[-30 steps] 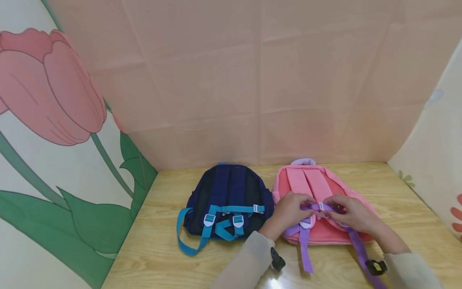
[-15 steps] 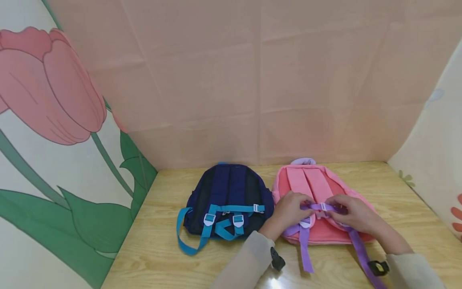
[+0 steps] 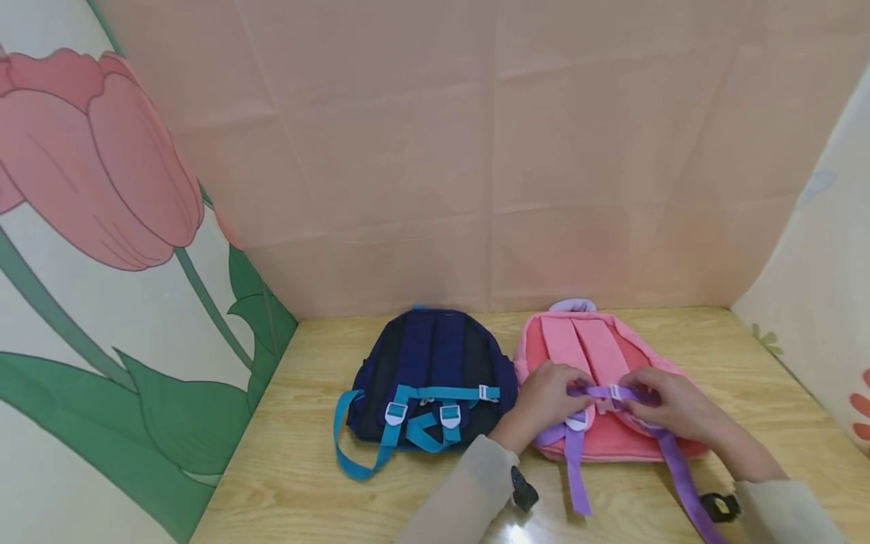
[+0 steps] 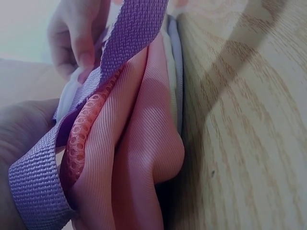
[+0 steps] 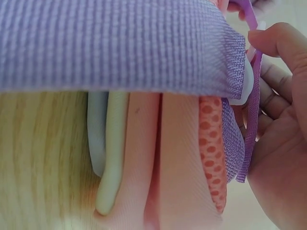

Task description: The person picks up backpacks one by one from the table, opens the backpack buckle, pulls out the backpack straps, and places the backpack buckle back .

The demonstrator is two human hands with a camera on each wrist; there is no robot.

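Observation:
A pink backpack point(image 3: 635, 447) lies on the table with its back panel and shoulder straps facing up. Across those straps runs a narrow purple chest strap point(image 3: 598, 391) with a small white buckle point(image 3: 615, 392) on it. My left hand point(image 3: 549, 397) pinches the chest strap left of the buckle. On the other side, my right hand point(image 3: 669, 402) pinches it close beside the buckle. In the right wrist view, the right thumb presses against the purple webbing point(image 5: 254, 105), whose loose end hangs past the palm. A wide purple shoulder strap point(image 4: 41, 179) loops beside the left hand in the left wrist view.
A navy backpack point(image 3: 435, 347) with turquoise straps point(image 3: 360, 468) lies close against the pink one, on its left. Purple strap tails point(image 3: 576, 476) trail toward the front of the wooden table point(image 3: 299, 453). A peach backdrop point(image 3: 408, 189) stands behind.
The white buckle and my right hand have shifted slightly to the right, leaving more strap showing between the hands. My left hand stays nearly where it was.

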